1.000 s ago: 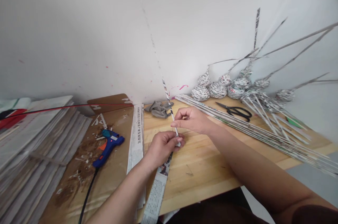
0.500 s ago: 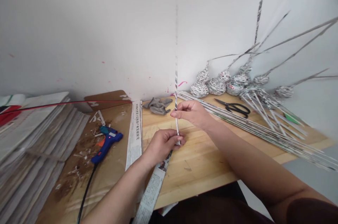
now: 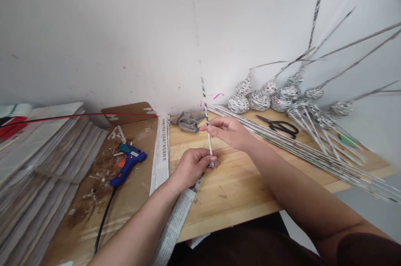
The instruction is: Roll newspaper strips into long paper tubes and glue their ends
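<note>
– In the head view, where's the paper tube (image 3: 204, 98)?
– Its held end is nearer the person than the grey cloth (image 3: 187, 122), above the counter (image 3: 241, 199). The left hand (image 3: 191, 168) pinches that end between its fingers, a newspaper strip (image 3: 178, 221) trailing below; the right hand's (image 3: 229, 133) fingers pinch higher up.
– Handling?
– Likely light, whippy, easily crushed: grip low, gently.

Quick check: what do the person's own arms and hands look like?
The left hand and right hand are bare: no gloves or watch show. Both forearms are uncovered. A dark brownish sleeve ends near the right elbow; no left sleeve shows.
</note>
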Tool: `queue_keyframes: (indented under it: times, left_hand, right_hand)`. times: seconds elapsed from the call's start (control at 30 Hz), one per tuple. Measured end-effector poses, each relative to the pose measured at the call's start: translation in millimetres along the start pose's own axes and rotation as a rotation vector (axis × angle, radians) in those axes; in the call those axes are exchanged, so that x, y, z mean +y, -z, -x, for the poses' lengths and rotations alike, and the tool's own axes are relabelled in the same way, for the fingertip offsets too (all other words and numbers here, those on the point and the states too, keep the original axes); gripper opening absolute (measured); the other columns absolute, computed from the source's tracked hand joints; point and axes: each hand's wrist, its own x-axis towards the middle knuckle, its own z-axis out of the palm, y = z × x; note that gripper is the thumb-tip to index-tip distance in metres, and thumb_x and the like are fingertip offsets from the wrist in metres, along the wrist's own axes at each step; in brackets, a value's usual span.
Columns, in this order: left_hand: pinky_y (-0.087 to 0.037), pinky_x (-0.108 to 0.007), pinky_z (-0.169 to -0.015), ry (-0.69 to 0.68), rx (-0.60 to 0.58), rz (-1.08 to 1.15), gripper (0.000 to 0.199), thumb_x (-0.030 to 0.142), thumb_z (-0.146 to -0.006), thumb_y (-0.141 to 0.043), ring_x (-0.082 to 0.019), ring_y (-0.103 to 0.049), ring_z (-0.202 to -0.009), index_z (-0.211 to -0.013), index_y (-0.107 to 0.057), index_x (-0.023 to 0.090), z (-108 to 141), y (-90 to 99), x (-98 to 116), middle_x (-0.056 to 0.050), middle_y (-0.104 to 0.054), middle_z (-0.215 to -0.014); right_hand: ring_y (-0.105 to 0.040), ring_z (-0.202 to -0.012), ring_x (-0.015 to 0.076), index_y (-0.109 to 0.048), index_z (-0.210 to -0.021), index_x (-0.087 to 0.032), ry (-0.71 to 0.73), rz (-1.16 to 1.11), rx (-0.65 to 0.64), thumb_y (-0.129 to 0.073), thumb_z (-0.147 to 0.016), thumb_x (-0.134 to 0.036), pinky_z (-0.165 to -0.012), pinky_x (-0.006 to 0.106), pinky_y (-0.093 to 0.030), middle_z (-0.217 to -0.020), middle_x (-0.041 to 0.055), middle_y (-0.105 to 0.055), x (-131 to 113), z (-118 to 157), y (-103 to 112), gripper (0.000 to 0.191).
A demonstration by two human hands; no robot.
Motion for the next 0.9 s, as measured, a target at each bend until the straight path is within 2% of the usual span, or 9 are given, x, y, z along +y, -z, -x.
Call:
queue_keyframes:
  times: [0.07,0.2,0.23,0.37,0.4,0.53,0.7,0.83,0.9]
  left_hand:
    - [-0.054,-0.029,-0.074,0.002,0.003,0.007,0.027,0.040,-0.082,-0.059,-0.014,-0.061,-0.076,-0.087,-0.070,0.017,-0.2,-0.1,-0.1,-0.005,-0.069,-0.083]
    - [-0.054,-0.030,-0.074,-0.001,-0.004,-0.003,0.028,0.042,-0.083,-0.059,-0.015,-0.062,-0.076,-0.081,-0.069,0.016,-0.8,-0.3,-0.1,-0.006,-0.069,-0.084]
    - [-0.054,-0.030,-0.074,0.000,-0.003,-0.004,0.029,0.042,-0.083,-0.058,-0.015,-0.062,-0.076,-0.081,-0.069,0.016,-0.8,-0.2,0.4,-0.006,-0.069,-0.084]
    - [-0.054,-0.030,-0.075,-0.003,-0.015,0.007,0.029,0.042,-0.083,-0.058,-0.016,-0.063,-0.079,-0.081,-0.069,0.015,0.1,0.3,3.6,-0.006,-0.069,-0.083]
    - [-0.054,-0.030,-0.074,-0.003,-0.017,0.005,0.029,0.042,-0.083,-0.058,-0.016,-0.063,-0.080,-0.081,-0.068,0.015,0.4,0.3,4.5,-0.006,-0.069,-0.083]
    - [-0.054,-0.030,-0.074,-0.002,-0.005,-0.002,0.028,0.040,-0.083,-0.058,-0.017,-0.064,-0.079,-0.082,-0.068,0.014,0.9,0.3,6.4,-0.007,-0.069,-0.085]
    - [-0.054,-0.031,-0.075,-0.013,0.008,0.010,0.027,0.040,-0.083,-0.058,-0.017,-0.064,-0.080,-0.082,-0.067,0.015,0.6,0.3,5.3,-0.007,-0.069,-0.085]
    - [-0.054,-0.031,-0.074,-0.005,0.010,0.026,0.026,0.039,-0.083,-0.059,-0.017,-0.064,-0.079,-0.082,-0.067,0.014,1.1,-0.6,5.3,-0.007,-0.069,-0.083]
    - [-0.054,-0.030,-0.073,-0.016,0.016,0.025,0.027,0.040,-0.083,-0.059,-0.017,-0.064,-0.078,-0.081,-0.068,0.014,1.1,-0.5,6.6,-0.007,-0.069,-0.081]
  right_hand:
    - [-0.055,-0.069,0.0124,-0.071,-0.082,-0.015,-0.048,-0.064,-0.103,-0.065,-0.079,-0.040,-0.062,0.025,-0.040,-0.078,0.0039,-0.066,2.0,-2.0,2.9,0.026]
    - [-0.050,-0.060,0.0099,-0.068,-0.071,-0.014,-0.083,-0.137,-0.008,-0.075,-0.069,-0.037,-0.057,0.024,-0.039,-0.066,-0.0003,-0.061,5.7,-3.6,6.7,0.023]
    - [-0.049,-0.059,0.0094,-0.069,-0.073,-0.015,-0.096,-0.153,-0.023,-0.075,-0.068,-0.037,-0.056,0.024,-0.038,-0.066,-0.0007,-0.061,5.7,-3.5,7.5,0.024]
    - [-0.054,-0.065,0.0109,-0.070,-0.080,-0.015,-0.118,-0.123,-0.237,-0.072,-0.072,-0.037,-0.061,0.024,-0.042,-0.074,0.0016,-0.065,3.9,-1.9,10.1,0.023]
    - [-0.055,-0.066,0.0114,-0.070,-0.076,-0.015,-0.108,-0.100,-0.238,-0.073,-0.071,-0.037,-0.062,0.025,-0.042,-0.073,0.0014,-0.065,3.5,-1.5,10.2,0.023]
    - [-0.055,-0.064,0.0113,-0.065,-0.067,-0.015,-0.045,-0.035,-0.074,-0.078,-0.065,-0.035,-0.061,0.024,-0.042,-0.067,-0.0006,-0.062,2.6,-0.5,8.3,0.024]
    - [-0.060,-0.076,0.0141,-0.068,-0.077,-0.016,-0.079,-0.058,-0.223,-0.070,-0.074,-0.039,-0.070,0.027,-0.045,-0.080,0.0023,-0.068,1.8,-0.9,8.9,0.023]
    - [-0.055,-0.064,0.0116,-0.065,-0.066,-0.014,-0.059,0.011,-0.087,-0.076,-0.067,-0.038,-0.062,0.024,-0.042,-0.066,-0.0008,-0.062,2.1,-1.5,8.8,0.026]
    - [-0.056,-0.068,0.0120,-0.068,-0.074,-0.014,-0.063,-0.020,-0.106,-0.075,-0.068,-0.036,-0.064,0.024,-0.043,-0.070,0.0001,-0.063,1.4,-0.9,8.5,0.024]
